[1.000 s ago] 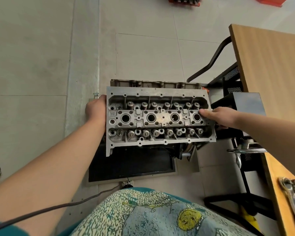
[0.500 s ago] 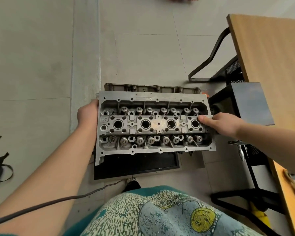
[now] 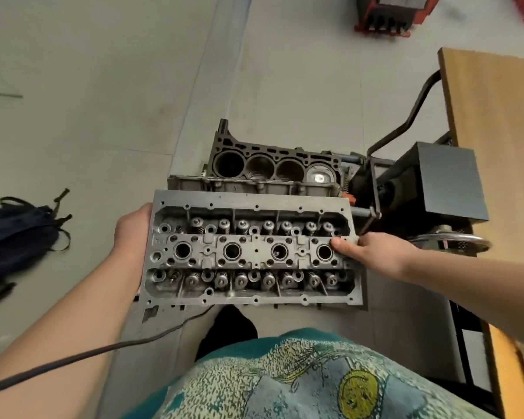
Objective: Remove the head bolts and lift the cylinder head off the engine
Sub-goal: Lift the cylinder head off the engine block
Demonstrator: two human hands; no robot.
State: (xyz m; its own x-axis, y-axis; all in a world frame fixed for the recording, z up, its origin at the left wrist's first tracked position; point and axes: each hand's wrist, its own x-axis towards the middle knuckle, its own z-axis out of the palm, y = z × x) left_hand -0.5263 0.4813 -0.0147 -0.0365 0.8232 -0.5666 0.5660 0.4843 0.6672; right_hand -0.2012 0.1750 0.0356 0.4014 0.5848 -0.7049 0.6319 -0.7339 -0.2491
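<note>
The grey cylinder head (image 3: 251,252) hangs in the air between my hands, level, with its valve springs and spark plug wells facing up. My left hand (image 3: 130,234) grips its left end, fingers hidden underneath. My right hand (image 3: 378,255) grips the right end, thumb lying on top beside the last plug well. Behind the head stands the engine block (image 3: 273,170), its cylinder bores uncovered, one showing a piston crown at the right.
A wooden table (image 3: 493,122) runs along the right, with a black box (image 3: 448,179) and a stand frame beside the block. A dark backpack (image 3: 15,231) lies on the floor at left. A black cable (image 3: 103,349) crosses my left arm. A red rack (image 3: 387,16) sits far back.
The cylinder head has come up and toward me off the block, so the open cylinder bores now show behind it. Both hands kept their hold on its ends.
</note>
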